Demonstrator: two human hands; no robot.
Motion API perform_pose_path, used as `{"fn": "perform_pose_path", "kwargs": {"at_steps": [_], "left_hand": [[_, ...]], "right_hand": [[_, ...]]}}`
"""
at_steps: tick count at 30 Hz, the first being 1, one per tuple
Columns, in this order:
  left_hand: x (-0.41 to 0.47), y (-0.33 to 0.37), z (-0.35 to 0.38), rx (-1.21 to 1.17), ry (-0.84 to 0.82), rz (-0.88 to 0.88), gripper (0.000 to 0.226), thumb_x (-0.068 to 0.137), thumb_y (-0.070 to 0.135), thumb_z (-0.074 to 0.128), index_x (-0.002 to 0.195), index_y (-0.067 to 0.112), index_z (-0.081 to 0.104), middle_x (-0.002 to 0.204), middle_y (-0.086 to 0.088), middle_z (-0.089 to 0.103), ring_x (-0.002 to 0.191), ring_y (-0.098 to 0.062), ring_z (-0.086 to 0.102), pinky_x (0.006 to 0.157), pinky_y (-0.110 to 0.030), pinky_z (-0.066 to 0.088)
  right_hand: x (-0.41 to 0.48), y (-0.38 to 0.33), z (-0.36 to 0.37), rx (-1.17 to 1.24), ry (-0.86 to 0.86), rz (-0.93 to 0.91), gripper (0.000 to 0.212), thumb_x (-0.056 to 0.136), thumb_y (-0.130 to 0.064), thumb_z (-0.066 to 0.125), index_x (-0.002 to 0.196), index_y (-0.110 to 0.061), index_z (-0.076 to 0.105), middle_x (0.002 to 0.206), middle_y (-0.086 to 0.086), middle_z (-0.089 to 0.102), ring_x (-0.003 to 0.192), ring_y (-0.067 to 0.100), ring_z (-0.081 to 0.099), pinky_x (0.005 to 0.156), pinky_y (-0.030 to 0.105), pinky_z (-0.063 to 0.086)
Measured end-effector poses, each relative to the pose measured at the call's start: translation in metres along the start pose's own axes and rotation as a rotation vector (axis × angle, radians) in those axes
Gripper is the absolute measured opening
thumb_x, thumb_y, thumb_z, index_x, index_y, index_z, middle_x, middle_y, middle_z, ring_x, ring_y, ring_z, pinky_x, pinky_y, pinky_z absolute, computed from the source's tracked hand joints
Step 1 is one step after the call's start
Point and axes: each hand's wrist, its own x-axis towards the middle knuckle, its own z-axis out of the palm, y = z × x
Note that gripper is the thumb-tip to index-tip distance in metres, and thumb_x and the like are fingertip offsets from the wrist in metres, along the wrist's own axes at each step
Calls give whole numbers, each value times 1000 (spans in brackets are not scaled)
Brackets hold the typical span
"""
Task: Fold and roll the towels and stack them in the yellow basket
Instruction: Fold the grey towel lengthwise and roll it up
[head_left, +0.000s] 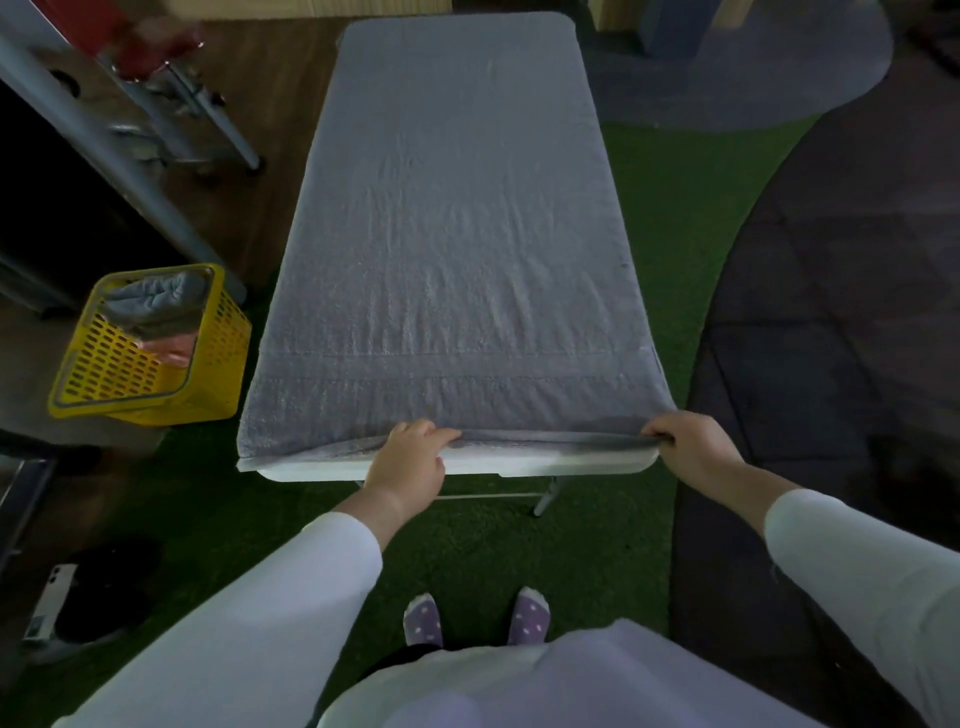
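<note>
Pinching the near hem of the grey towel (457, 234), the left hand (410, 462) curls over the edge near its middle. The right hand (685, 447) grips the near right corner, and both arms are stretched forward. The towel lies flat over the white table (545, 464). A tag (656, 358) on its right edge is too small to read. Left of the table stands the yellow basket (130, 364), holding a rolled towel (150, 299) and perhaps a pink one.

The scene is dim, with a cool bluish tone. The grey towel (457, 234) is the brightest area, under soft light. The corners fall dark. The wide lens bends the edges, and the red object (150, 41) at top left is blurred.
</note>
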Motion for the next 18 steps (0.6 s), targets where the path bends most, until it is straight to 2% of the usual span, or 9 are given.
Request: {"fn": "perform_pose_path", "kwargs": {"at_steps": [3,6,8,10,12,14,18], "left_hand": [[0,1,1,-17,-9,-32,49,98,13,48,143,31,47,130,5,51,124,-16,40,105,-34,39],[0,3,0,-13,-17,-49,47,98,15,50,143,30,48,133,4,51,127,-18,39,108,-36,38],[-1,6,0,-1,-8,-65,46,98,16,51,142,30,48,134,3,51,128,-18,40,108,-36,38],[-2,9,0,4,4,-78,47,97,17,52,142,29,48,135,3,50,129,-18,39,108,-36,38],[-3,10,0,-1,6,-84,48,97,15,51,143,30,47,136,4,49,130,-18,38,108,-36,38],[-4,8,-1,-1,3,-73,49,98,12,49,144,30,45,138,4,48,131,-17,38,109,-36,37],[-10,-3,-5,-5,16,-36,49,98,9,48,143,27,46,140,5,46,133,-14,38,111,-34,36]], "right_hand": [[6,8,-13,67,-45,67,31,93,-9,50,88,-34,67,92,-10,65,84,15,62,74,35,55],[13,16,-20,32,-62,108,11,91,-25,55,84,-33,59,92,-5,64,84,18,60,83,43,54],[14,13,-26,-81,-98,144,8,90,-32,57,85,-27,55,93,-1,62,88,20,58,89,44,49],[16,4,-29,-249,-60,177,10,90,-31,59,96,-24,55,106,2,57,102,26,55,96,47,41],[16,-8,-26,-381,54,133,20,92,-26,57,111,-23,54,117,6,52,114,30,49,98,51,37],[13,-26,-19,-409,127,19,24,93,-20,54,116,-25,54,120,4,51,114,28,48,99,50,38],[4,-77,4,-431,46,-218,25,91,-20,60,113,-31,58,120,-1,50,115,23,47,104,47,39]]}}
